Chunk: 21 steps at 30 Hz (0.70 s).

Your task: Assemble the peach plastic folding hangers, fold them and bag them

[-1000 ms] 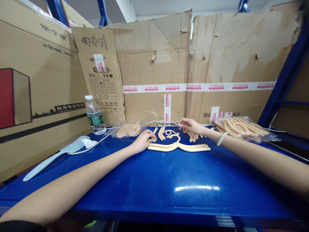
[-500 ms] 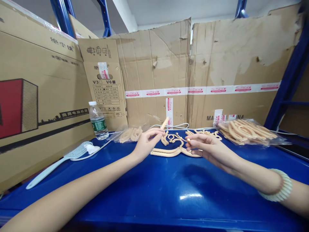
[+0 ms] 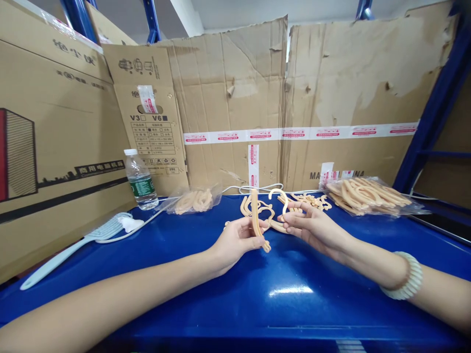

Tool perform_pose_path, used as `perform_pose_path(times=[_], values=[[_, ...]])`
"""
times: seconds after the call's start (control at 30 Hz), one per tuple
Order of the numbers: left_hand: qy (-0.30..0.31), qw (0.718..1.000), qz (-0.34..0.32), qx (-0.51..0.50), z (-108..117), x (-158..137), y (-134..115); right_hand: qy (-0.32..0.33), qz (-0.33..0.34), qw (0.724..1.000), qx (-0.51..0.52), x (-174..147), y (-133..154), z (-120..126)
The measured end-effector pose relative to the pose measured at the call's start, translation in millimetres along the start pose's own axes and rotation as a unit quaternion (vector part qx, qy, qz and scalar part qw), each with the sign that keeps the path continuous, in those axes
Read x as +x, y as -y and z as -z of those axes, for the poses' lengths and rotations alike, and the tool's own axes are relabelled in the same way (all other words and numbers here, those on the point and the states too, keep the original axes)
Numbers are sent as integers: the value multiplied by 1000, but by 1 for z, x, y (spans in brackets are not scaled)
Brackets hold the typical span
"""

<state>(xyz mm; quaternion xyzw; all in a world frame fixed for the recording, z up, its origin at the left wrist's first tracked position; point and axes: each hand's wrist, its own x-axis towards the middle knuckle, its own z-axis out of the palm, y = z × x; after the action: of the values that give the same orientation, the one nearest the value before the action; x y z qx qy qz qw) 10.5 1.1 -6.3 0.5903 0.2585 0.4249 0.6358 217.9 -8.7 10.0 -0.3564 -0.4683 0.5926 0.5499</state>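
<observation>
My left hand [image 3: 235, 241] is closed around a beige hanger arm [image 3: 255, 213], held upright with its knobbed lower end below my thumb. In my right hand [image 3: 312, 224], a thin beige hanger hook [image 3: 285, 198] is pinched by its lower end, its curve opening to the left. The two pieces are apart. Just behind my hands, a hanger laid out from beige parts [image 3: 270, 214] rests on the blue table [image 3: 235, 294], partly hidden by my fingers. Short curved pieces [image 3: 245, 205] lie beside it, and small loose hooks [image 3: 316, 201] are behind my right hand.
Plastic bags of beige pieces stand left [image 3: 195, 201] and right [image 3: 368, 196]. A water bottle [image 3: 142, 181], a pale hairbrush [image 3: 73, 255] and a white cable [image 3: 158, 214] are at left. Cardboard [image 3: 235, 98] walls the back. A dark flat object [image 3: 447, 228] lies at far right.
The hanger arm has turned more upright and come nearer, with my left hand lower. The hook in my right hand now stands up in plain sight. The view has shifted slightly.
</observation>
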Motion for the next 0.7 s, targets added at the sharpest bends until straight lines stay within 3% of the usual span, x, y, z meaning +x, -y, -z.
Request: perform_pose_path(times=[0.2,0.47,0.7], values=[[-11,996,-48,70,-3,-3,-1,80,-31,996,-40,-7,-4,-7],[-15,992,-102,69,-7,-6,-7,153,-79,984,-52,-12,-2,-8],[16,969,-176,173,-3,-7,-5,120,-84,987,-61,-13,-4,-10]])
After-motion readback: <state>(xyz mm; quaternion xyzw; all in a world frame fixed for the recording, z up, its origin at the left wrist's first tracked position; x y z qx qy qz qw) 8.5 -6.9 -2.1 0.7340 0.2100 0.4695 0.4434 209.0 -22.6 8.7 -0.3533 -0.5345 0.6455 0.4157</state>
